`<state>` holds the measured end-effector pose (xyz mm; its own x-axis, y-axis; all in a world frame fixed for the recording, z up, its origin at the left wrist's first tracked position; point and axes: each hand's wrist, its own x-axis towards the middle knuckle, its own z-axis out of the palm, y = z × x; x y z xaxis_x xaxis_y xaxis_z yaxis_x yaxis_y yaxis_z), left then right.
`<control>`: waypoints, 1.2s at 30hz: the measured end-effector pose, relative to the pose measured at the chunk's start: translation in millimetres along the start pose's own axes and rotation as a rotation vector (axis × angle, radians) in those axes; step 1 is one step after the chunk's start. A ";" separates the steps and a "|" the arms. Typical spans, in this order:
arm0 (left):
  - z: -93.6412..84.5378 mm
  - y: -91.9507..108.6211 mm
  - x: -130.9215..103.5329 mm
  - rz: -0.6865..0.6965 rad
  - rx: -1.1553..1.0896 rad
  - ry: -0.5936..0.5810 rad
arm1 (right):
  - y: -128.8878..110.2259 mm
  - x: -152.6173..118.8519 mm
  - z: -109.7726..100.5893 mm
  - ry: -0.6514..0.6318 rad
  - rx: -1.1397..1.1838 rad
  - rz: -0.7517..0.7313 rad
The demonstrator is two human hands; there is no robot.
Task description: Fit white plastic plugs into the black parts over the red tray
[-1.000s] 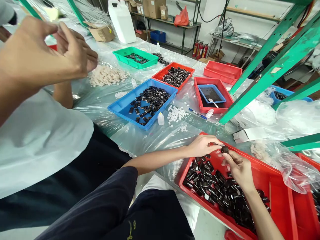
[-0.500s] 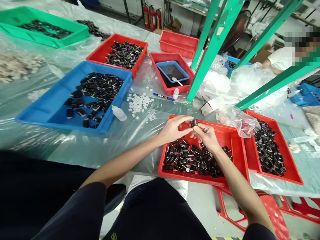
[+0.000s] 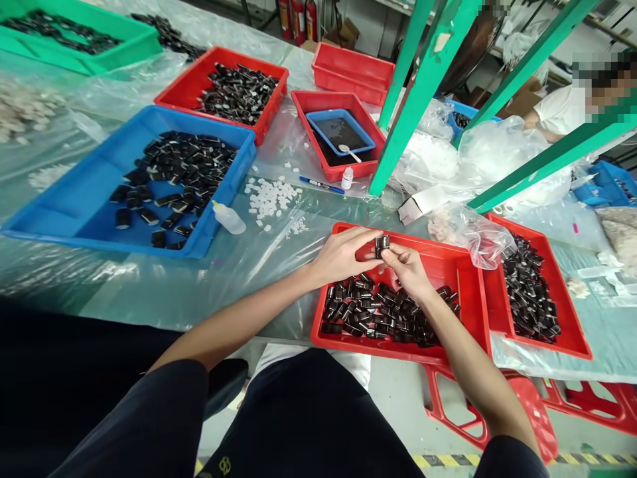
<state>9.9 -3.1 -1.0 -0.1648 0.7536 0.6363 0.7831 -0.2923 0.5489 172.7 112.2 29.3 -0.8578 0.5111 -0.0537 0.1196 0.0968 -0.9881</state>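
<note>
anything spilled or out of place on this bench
Small white pieces lie loose on the plastic sheet between the blue tray and the red tray, outside any tray. A squeeze bottle lies on its side beside them.

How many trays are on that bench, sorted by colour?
Red trays: 5, from the red tray under the left hand and right hand to the empty one.
Blue trays: 3, counting the big blue tray.
Green trays: 1, the green tray.
Total: 9.
</note>
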 end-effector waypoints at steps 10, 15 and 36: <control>-2.6 1.8 1.3 -0.004 0.032 -0.028 | 0.4 -1.5 1.0 -0.013 -0.038 0.030; -4.7 3.1 2.4 0.022 0.022 -0.024 | -1.9 1.9 -3.3 0.003 0.008 -0.051; 68.1 30.9 55.0 0.292 0.299 -0.806 | 26.2 21.3 -67.3 0.416 -0.163 -0.325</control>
<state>65.8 69.4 14.0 0.4460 0.8900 0.0944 0.8695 -0.4559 0.1903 191.2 183.0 12.0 -0.5973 0.7243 0.3445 -0.0146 0.4197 -0.9076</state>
